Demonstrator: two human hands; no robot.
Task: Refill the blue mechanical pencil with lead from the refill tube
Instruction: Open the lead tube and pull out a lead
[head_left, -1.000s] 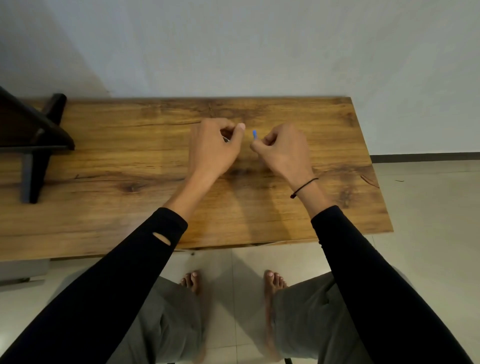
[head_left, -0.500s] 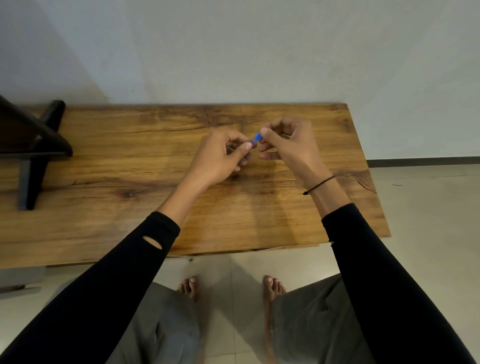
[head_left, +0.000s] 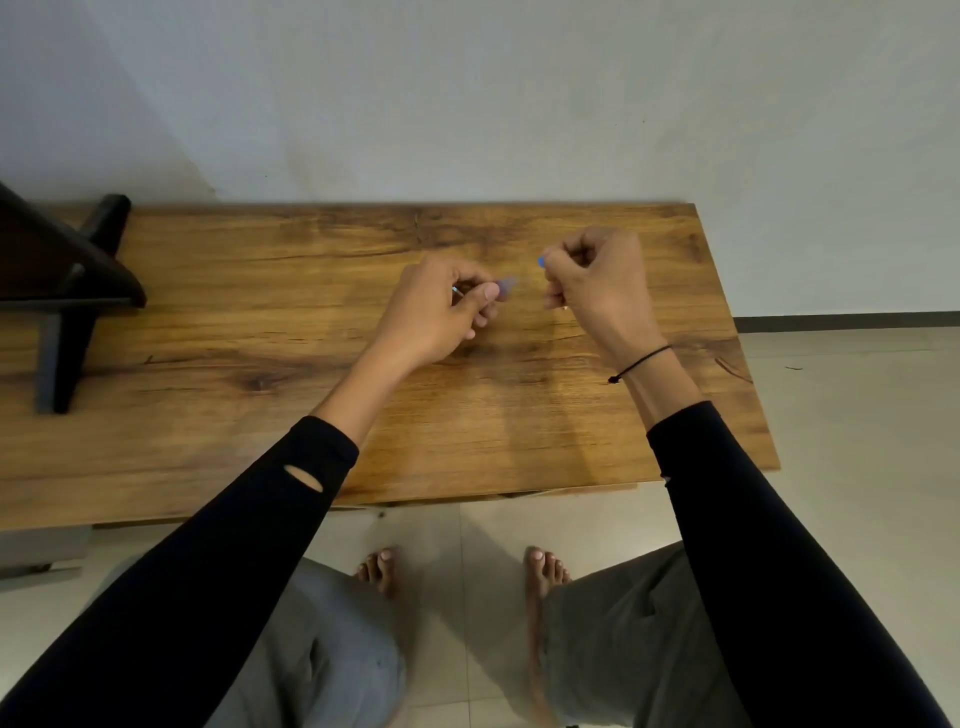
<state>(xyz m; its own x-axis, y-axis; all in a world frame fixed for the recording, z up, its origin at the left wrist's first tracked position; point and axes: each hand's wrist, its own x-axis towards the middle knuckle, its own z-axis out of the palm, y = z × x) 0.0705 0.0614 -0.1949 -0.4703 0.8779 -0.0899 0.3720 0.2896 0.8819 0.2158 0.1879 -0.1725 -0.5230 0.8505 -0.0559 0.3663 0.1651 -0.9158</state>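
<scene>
Head view: a person sits at a wooden table (head_left: 311, 322) set against a pale wall (head_left: 467, 93), both arms in black sleeves reaching over it. The left hand (head_left: 441, 312) hovers above the table centre, fingers curled and thumb pressed against the forefinger, pinching a small, blurred bluish-purple piece (head_left: 505, 286) that projects to the right of the thumb. A thin pale tip shows at the left side of the same grip; whether this belongs to the refill tube cannot be told. The right hand (head_left: 597, 280) is clenched into a loose fist just right of the left, the two hands apart. It grips the blue mechanical pencil (head_left: 541, 261), of which only a short blue end shows above the forefinger and a small pale point below the fist; the barrel is hidden inside the hand. A thin black cord (head_left: 641, 358) circles the right wrist. A dark wooden stand (head_left: 67, 291) rests on the table's far left. Bare feet show on the tiled floor (head_left: 841, 415) below the near edge
</scene>
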